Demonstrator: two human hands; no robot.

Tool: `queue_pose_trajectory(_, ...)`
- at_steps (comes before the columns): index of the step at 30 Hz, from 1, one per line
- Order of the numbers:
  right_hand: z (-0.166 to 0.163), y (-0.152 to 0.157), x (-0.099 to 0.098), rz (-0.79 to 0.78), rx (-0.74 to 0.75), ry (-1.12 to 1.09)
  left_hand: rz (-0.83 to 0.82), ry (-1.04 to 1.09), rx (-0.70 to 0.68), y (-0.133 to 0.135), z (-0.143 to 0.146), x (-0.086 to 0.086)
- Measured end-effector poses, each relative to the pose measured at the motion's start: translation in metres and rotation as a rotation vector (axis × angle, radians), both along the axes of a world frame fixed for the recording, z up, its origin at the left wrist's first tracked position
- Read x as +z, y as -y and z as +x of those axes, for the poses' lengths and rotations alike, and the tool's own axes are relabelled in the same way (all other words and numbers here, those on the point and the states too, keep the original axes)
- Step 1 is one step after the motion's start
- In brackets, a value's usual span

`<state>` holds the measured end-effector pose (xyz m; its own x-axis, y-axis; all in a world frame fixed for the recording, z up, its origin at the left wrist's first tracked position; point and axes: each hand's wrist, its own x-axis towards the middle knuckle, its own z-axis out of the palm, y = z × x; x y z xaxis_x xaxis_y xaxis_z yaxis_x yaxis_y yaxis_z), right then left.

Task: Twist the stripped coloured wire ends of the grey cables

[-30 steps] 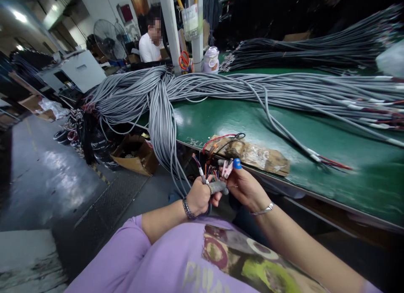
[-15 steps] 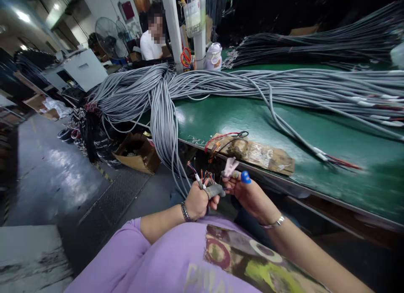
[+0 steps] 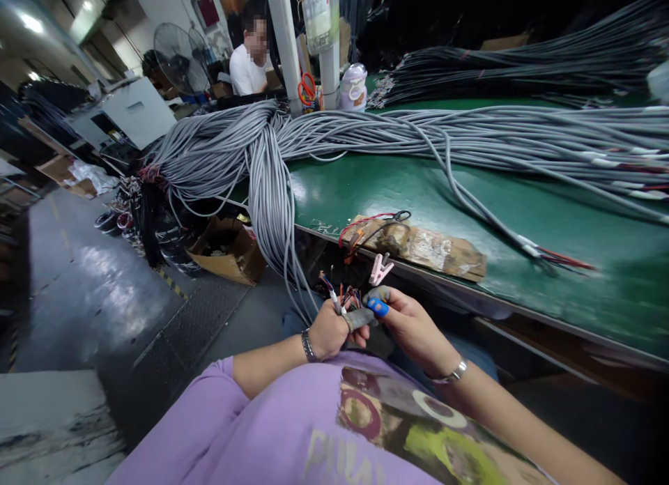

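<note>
My left hand (image 3: 329, 329) is closed around the stripped end of a grey cable, whose thin coloured wires (image 3: 341, 297) stick up above my fist. A grey cot covers its forefinger. My right hand (image 3: 410, 322), with a blue cot on the thumb, meets the left hand and pinches at those wires. A pink clip (image 3: 380, 268) hangs at the table's edge just above both hands, free of my fingers. Both hands hover over my lap, in front of the green table (image 3: 408, 199).
A thick bundle of grey cables (image 3: 272, 171) drapes off the table's left end and runs along its back. A taped board with red and black leads (image 3: 418, 244) lies at the near edge. A cardboard box (image 3: 224, 251) sits on the floor. Another person (image 3: 251, 60) sits far behind.
My right hand has let go of the pink clip, which now hangs at the table's edge, and has dropped down to the wires in my left hand.
</note>
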<state>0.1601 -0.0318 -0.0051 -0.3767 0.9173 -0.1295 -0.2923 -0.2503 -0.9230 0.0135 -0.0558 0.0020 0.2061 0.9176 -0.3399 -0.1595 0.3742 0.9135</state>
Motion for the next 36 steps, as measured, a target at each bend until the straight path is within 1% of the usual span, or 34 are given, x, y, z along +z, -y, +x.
queue_pose_trajectory(1, 0.000, 0.000, 0.000, -0.004, 0.001, 0.010, -0.006, -0.002, -0.012, 0.000, 0.000, 0.000)
queue_pose_trajectory(3, 0.000, 0.000, 0.000, -0.008, -0.021, 0.053, 0.001, 0.002, 0.019, 0.001, 0.000, -0.002)
queue_pose_trajectory(8, 0.003, -0.001, 0.000, 0.009, -0.090, 0.164, 0.044, 0.029, 0.193, -0.001, 0.000, -0.006)
queue_pose_trajectory(11, 0.002, -0.001, 0.002, 0.026, -0.094, 0.182, 0.047, 0.052, 0.259, -0.002, 0.002, -0.003)
queue_pose_trajectory(17, 0.000, -0.003, 0.003, 0.087, -0.095, 0.190, -0.057, 0.154, 0.337, -0.005, 0.004, 0.008)
queue_pose_trajectory(23, 0.003, -0.008, -0.005, 0.111, -0.054, 0.149, -0.114, 0.224, 0.304, -0.009, 0.000, 0.005)
queue_pose_trajectory(25, 0.003, -0.010, -0.005, 0.113, -0.074, 0.137, -0.125, 0.225, 0.248, -0.009, 0.000, 0.004)
queue_pose_trajectory(28, 0.002, -0.010, -0.002, 0.096, -0.085, 0.120, -0.143, 0.203, 0.127, -0.008, -0.001, 0.004)
queue_pose_trajectory(30, 0.001, -0.009, -0.001, 0.094, -0.088, 0.119, -0.138, 0.185, 0.092, -0.007, 0.000, 0.004)
queue_pose_trajectory(33, 0.001, -0.008, -0.004, 0.088, -0.103, 0.117, -0.081, 0.169, 0.143, -0.006, -0.001, 0.002)
queue_pose_trajectory(36, 0.003, -0.010, -0.009, -0.004, -0.109, 0.030, 0.020, 0.140, 0.213, -0.003, -0.001, -0.001)
